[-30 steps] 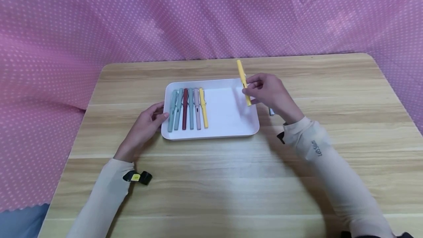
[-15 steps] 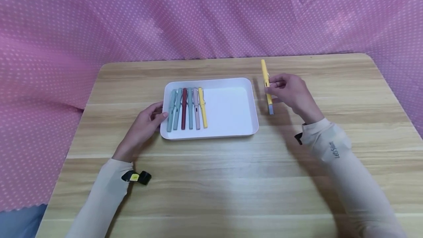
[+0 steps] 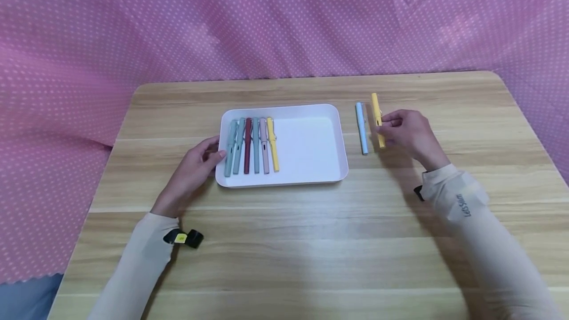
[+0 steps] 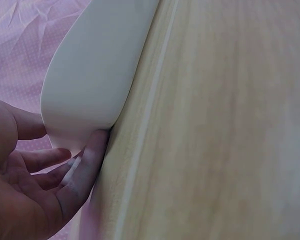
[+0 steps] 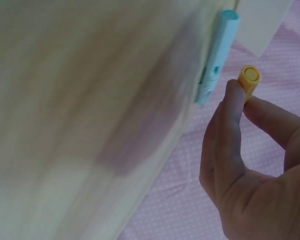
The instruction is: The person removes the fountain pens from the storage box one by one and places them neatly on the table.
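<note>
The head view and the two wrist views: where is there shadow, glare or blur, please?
Head view: pale glare on the wooden table in front of the white tray, and a soft shadow beside the right sleeve. Left wrist view: dimmer, the table's grain smeared. Right wrist view: dim too, broad soft shadow near the light blue pen, blurred grain.

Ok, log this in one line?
left hand: grips white rectangular tray; right hand: pinches slim yellow pen; slim pale-blue pen: on woodgrain table

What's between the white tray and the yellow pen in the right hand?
A light blue pen, lying on the wooden table; the head view shows it.
</note>
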`<state>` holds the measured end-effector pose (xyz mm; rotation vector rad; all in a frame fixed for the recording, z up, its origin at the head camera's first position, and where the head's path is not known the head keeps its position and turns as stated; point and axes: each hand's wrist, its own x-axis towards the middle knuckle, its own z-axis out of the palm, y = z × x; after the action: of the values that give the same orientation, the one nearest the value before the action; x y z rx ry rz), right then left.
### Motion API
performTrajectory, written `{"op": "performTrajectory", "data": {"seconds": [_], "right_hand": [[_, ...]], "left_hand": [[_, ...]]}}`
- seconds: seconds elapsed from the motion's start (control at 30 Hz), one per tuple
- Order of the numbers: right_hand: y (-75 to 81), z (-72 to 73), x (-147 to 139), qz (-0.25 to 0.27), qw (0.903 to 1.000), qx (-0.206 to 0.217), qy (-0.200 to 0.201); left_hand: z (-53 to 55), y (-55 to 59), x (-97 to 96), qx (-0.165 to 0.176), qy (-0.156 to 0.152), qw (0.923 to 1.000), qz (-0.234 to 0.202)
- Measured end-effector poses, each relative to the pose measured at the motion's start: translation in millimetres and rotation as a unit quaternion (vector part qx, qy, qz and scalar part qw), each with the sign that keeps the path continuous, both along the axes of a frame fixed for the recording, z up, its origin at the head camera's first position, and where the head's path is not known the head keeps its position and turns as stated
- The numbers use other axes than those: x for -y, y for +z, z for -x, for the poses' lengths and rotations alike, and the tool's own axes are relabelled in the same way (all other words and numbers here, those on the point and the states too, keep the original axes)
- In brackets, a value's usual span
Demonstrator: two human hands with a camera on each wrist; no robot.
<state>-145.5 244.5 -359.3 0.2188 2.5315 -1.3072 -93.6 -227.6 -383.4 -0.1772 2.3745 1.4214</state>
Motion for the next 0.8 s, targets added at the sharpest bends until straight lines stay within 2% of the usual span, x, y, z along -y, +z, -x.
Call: {"op": "performTrajectory", "data": {"seconds": [0.23,0.5,0.8], "right_hand": [[-8.6,0.9,-14,-0.043,0.9989,0.017,0.006],[-12.1,1.8,-20,-0.043,0.9978,0.047,0.018],[-13.0,3.0,-21,-0.059,0.9966,0.048,0.033]], "left_hand": [[0.7,0.9,0.2,0.001,-0.002,1.0000,-0.002],[1.4,-0.1,-0.1,0.001,0.001,1.0000,-0.003],[1.8,-0.1,0.4,0.002,0.002,1.0000,-0.004]]}}
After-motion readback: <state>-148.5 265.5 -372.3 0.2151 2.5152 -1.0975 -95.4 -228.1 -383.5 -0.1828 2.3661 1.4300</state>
